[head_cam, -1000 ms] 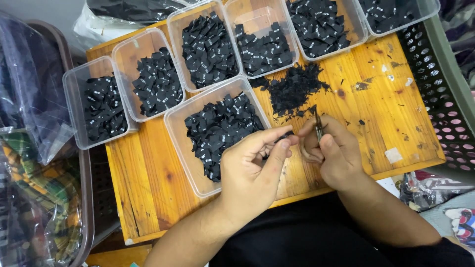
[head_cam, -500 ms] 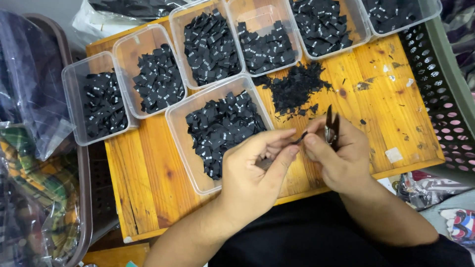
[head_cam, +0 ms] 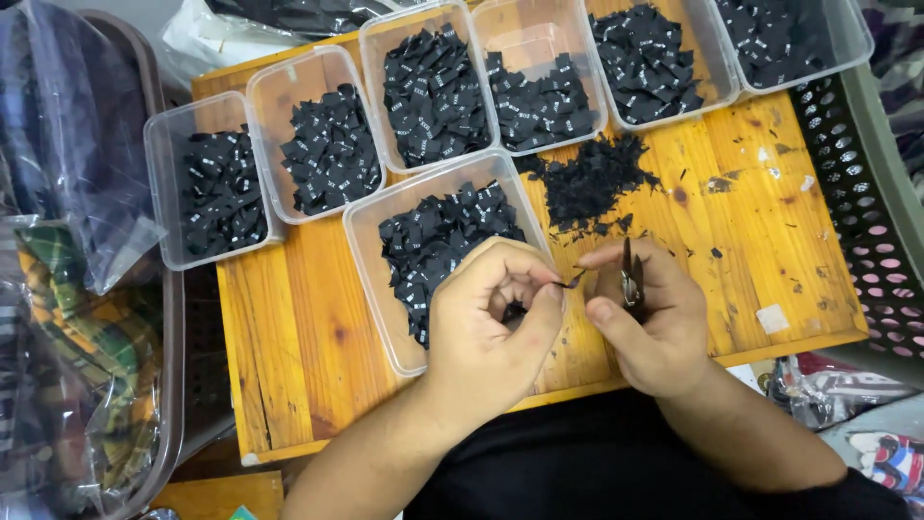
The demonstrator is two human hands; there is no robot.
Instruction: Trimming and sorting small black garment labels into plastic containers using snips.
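Observation:
My left hand point(head_cam: 489, 323) is curled over the near edge of a clear plastic tub point(head_cam: 373, 289) of small black fabric labels, pinching one black label point(head_cam: 570, 282) between thumb and forefinger. My right hand point(head_cam: 647, 323) holds small metal snips point(head_cam: 630, 279), blades pointing up, and its forefinger reaches to the same label. Both hands meet above the orange wooden board point(head_cam: 760, 231). A heap of black fabric offcuts point(head_cam: 592, 183) lies on the board just beyond the hands.
Several more clear tubs point(head_cam: 207, 188) of black labels line the far side of the board. A dark perforated crate point(head_cam: 866, 202) stands at the right. Plastic-wrapped fabric point(head_cam: 67, 347) fills a basket at the left. My black clothing shows below.
The snips have swung from lying low in my right hand to upright. My left hand has curled tighter and holds the label out toward the right fingers.

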